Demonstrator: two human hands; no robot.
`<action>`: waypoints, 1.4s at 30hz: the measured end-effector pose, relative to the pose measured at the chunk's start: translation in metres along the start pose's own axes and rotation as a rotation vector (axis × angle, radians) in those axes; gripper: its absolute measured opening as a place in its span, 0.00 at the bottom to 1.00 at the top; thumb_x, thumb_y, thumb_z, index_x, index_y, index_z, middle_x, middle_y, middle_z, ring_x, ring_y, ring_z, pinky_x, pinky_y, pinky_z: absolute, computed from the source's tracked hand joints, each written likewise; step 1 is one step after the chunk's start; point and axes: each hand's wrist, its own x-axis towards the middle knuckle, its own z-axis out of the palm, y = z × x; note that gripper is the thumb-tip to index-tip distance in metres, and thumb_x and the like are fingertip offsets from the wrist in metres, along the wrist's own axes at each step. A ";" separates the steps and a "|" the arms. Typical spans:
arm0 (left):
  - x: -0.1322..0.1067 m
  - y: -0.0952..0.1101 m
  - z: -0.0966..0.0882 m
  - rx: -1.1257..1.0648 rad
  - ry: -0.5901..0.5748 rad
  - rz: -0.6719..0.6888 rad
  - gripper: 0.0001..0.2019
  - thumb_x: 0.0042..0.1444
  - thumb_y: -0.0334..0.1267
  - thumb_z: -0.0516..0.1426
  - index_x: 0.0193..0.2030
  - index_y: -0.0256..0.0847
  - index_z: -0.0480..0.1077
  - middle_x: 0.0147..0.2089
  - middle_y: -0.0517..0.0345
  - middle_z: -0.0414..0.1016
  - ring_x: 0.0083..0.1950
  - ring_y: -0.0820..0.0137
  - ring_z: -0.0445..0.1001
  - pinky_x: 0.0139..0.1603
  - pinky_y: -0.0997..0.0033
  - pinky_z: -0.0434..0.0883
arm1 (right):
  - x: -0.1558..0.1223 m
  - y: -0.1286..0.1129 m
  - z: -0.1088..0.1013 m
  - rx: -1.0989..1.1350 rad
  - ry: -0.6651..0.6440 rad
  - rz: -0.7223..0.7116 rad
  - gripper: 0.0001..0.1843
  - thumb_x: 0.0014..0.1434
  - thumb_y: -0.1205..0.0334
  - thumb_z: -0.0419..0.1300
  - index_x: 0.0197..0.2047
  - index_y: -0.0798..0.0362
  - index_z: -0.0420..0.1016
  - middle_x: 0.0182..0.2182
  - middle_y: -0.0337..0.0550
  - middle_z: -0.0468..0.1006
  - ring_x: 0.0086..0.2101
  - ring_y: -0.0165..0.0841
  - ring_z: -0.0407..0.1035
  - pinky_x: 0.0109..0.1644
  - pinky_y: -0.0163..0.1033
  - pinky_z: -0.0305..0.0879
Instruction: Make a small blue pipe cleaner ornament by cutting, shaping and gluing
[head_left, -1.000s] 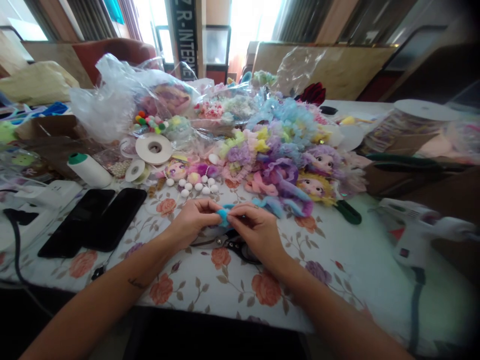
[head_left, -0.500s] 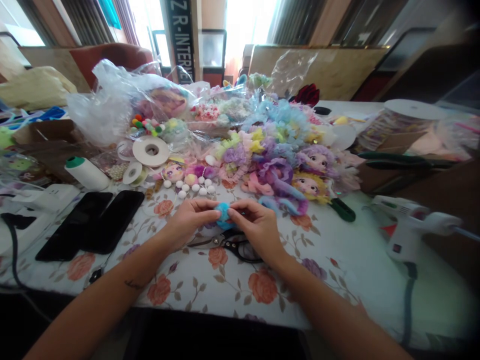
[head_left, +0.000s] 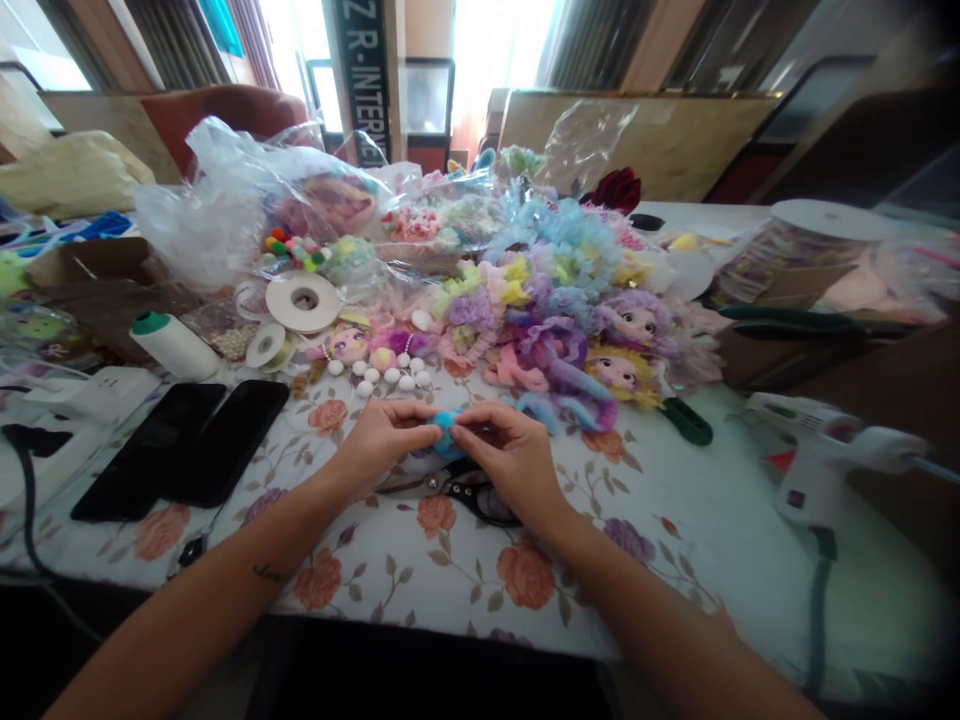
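A small fluffy bright-blue piece, like a pompom, is pinched between both hands above the table. My left hand grips its left side with thumb and fingertips. On the other side, my right hand holds it the same way, thumb toward me. Fingers cover part of the blue piece, so its full shape is hidden. Just below lie black-handled scissors on the flowered tablecloth, partly behind my right hand. Beyond the hands sit a doll head and white beads.
Two black phones lie at left beside a thread cone and ribbon spools. Pastel ruffled trims and plastic bags pile up at the back. A white glue gun stands at right, near a green-handled tool.
Both hands keep hold of the blue piece, with slight finger shifts. Less of the blue shows now between the fingertips, and my right hand has moved slightly left.
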 end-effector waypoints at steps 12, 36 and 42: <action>0.001 -0.005 -0.001 -0.089 0.010 -0.012 0.07 0.46 0.32 0.66 0.35 0.39 0.82 0.29 0.58 0.79 0.28 0.75 0.71 0.32 0.75 0.67 | -0.001 -0.004 0.001 0.031 -0.020 0.035 0.06 0.53 0.59 0.68 0.31 0.51 0.77 0.29 0.39 0.77 0.29 0.32 0.74 0.33 0.35 0.72; -0.010 0.028 -0.009 0.837 0.248 0.373 0.21 0.60 0.51 0.56 0.54 0.41 0.75 0.59 0.44 0.74 0.65 0.48 0.64 0.67 0.49 0.57 | 0.009 -0.008 -0.012 -0.135 0.013 0.076 0.08 0.48 0.62 0.61 0.33 0.50 0.67 0.27 0.36 0.70 0.29 0.32 0.66 0.34 0.37 0.65; -0.046 0.041 -0.044 1.510 0.380 0.161 0.35 0.63 0.57 0.48 0.72 0.40 0.53 0.65 0.32 0.67 0.71 0.38 0.54 0.65 0.25 0.41 | 0.009 -0.007 -0.012 -0.179 0.008 0.075 0.07 0.48 0.62 0.61 0.33 0.50 0.68 0.28 0.37 0.71 0.29 0.33 0.67 0.33 0.37 0.65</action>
